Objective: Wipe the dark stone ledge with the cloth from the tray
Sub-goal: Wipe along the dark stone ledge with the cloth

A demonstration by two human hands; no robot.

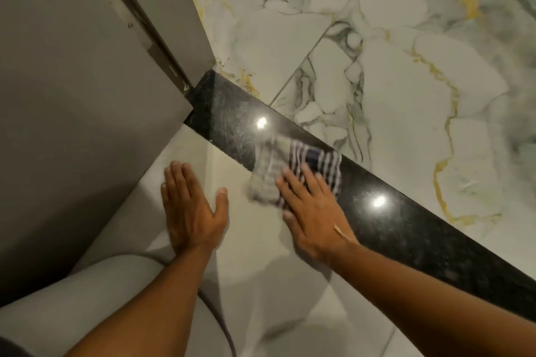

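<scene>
The dark polished stone ledge runs diagonally from the upper middle to the lower right, with two bright light reflections on it. A striped cloth, navy and white with a grey part, lies across its near edge, blurred. My right hand lies flat with its fingers pressed on the cloth. Palm down and fingers apart, my left hand rests on the pale tile surface in front of the ledge and holds nothing. No tray is in view.
A grey partition panel with a metal hinge strip stands at the left, ending at the ledge's far end. A white marbled tile wall with gold veins rises behind the ledge. My grey-clad knee is at the lower left.
</scene>
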